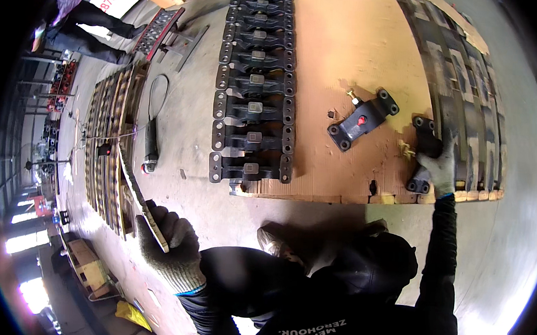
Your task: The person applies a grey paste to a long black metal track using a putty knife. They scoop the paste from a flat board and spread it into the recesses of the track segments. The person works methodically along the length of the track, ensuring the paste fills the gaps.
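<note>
My left hand (169,238), in a grey knit glove, is closed around one end of a thin pale strip (136,197); whether it is wood or cardboard I cannot tell. The strip slants up and away to the left. At the right, my gloved right hand (439,166) is on a black metal bracket (425,129) near the edge of the cardboard sheet (327,62). Its fingers cover the middle of this bracket, and a brass fitting (407,149) sticks out on its left. A similar black bracket (363,119), with a red cap and a brass fitting, lies apart on the cardboard.
A long row of black metal brackets (255,112) runs along the cardboard's left side. Wooden pallets stand at the right (477,117) and left (106,118). A black tool with a cable (151,144) lies on the floor. Another person (94,31) is at the far left.
</note>
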Demonstrator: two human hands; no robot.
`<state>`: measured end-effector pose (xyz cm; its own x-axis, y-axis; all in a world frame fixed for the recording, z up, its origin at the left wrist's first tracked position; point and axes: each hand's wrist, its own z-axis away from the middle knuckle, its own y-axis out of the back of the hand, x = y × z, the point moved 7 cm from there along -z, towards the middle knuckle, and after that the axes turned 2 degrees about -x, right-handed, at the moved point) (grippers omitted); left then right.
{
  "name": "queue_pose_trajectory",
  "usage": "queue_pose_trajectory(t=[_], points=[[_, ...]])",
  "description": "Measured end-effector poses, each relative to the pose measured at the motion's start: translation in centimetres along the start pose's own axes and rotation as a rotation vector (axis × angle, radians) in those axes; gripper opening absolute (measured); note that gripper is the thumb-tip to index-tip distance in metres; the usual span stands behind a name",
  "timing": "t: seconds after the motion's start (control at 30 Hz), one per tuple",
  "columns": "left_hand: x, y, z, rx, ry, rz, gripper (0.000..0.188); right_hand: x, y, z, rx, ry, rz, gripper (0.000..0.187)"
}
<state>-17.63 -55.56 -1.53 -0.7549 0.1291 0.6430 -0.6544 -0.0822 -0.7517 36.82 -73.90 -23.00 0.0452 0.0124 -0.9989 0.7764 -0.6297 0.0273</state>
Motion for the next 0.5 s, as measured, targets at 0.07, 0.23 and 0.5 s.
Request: queue_pose_trajectory(t=[0.07,0.23,0.5], points=[[0.0,-0.2,0.0,0.011,0.008,-0.006,0.021,-1.1,0.9,-0.5,-0.057,-0.031,0.197,0.092],[-0.7,-0.4,-1.3,-0.066,-0.019,0.017,0.026,-5.1,-0.4,-1.0,0.116,0.158,0.539,0.093],[-0.9,-0.1,-1.8,-0.047,0.008,0.029,0.017,-6.0,-15.6,-5.6,-0.130,0.167,0.699,0.101]])
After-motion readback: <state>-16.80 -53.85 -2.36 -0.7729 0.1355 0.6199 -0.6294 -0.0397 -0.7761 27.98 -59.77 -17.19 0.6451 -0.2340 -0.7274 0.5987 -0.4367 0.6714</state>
